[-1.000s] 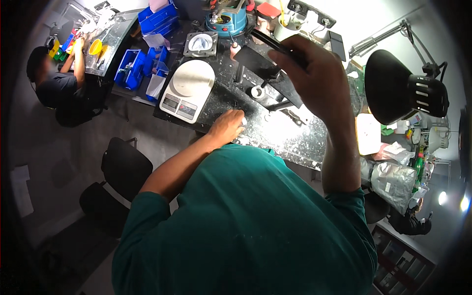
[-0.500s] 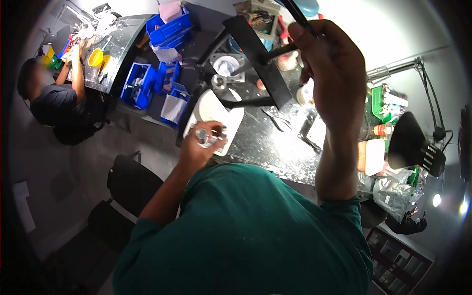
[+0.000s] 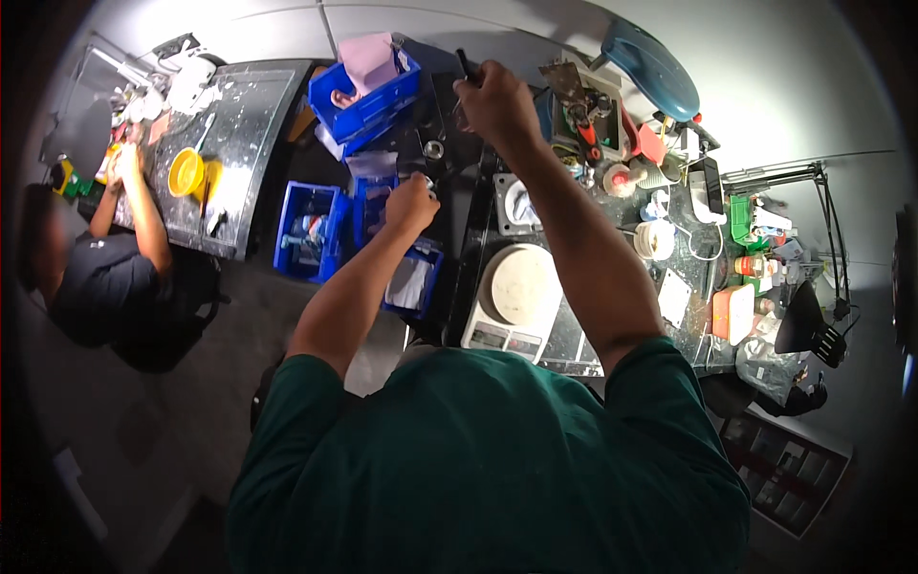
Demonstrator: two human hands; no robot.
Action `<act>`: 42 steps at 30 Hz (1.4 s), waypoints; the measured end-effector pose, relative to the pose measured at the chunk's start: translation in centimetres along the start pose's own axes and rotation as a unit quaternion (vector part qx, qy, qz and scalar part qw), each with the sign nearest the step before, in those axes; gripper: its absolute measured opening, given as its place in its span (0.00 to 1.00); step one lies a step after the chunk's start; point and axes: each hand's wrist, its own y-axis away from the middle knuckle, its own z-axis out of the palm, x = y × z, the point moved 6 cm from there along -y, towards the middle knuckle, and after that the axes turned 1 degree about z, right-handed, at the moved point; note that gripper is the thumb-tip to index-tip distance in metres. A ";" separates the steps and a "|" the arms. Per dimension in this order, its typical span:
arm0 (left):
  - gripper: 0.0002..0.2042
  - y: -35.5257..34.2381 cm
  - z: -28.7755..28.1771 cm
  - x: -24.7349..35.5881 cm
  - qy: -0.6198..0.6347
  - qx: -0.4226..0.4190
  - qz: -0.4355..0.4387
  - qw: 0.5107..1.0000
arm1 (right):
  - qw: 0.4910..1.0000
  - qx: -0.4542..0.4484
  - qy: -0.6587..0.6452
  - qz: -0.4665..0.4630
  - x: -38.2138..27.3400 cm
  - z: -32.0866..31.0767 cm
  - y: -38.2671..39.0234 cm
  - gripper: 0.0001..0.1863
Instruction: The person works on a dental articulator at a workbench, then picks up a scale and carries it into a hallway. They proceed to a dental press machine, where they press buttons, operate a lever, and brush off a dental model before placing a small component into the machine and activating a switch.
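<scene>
My right hand (image 3: 495, 107), reaching over the back of the bench, is closed on the black bar (image 3: 465, 63) of a dark metal stand, whose body blends into the dark surface below. My left hand (image 3: 409, 205) is closed around a small silver metal piece (image 3: 429, 183), largely hidden by the fingers, just below a silver ring (image 3: 434, 149) in the dark area. Blue bins (image 3: 312, 218) lie left of my left hand. A white scale (image 3: 516, 287) with a round pan and a square metal plate with a pale centre (image 3: 505, 220) lie below my right forearm.
A co-worker (image 3: 91, 273) works at the left bench (image 3: 256, 143) beside a yellow bowl (image 3: 185, 172). The right holds a cluttered tool tray (image 3: 604, 129), white tub (image 3: 654, 239), orange container (image 3: 732, 313) and black desk lamp (image 3: 805, 325). A blue bin with pink material (image 3: 363, 120) is at the back.
The view has shifted. My right hand lifted the black stand and carried it leftward to the back. My left hand picked up a silver piece and moved forward, past the scale.
</scene>
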 end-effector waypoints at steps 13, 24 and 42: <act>0.19 -12.2 10.8 -6.0 -0.049 -0.132 -0.103 0.985 | 0.984 -0.062 0.118 0.116 9.6 8.3 -7.7 0.15; 0.20 -12.3 11.5 -3.6 -0.101 -0.221 -0.071 0.967 | 0.976 -0.044 0.195 0.089 8.3 8.5 -5.9 0.24; 0.09 10.3 -7.9 2.7 0.197 0.167 0.261 0.930 | 0.980 0.137 0.047 -0.137 4.9 0.8 12.1 0.35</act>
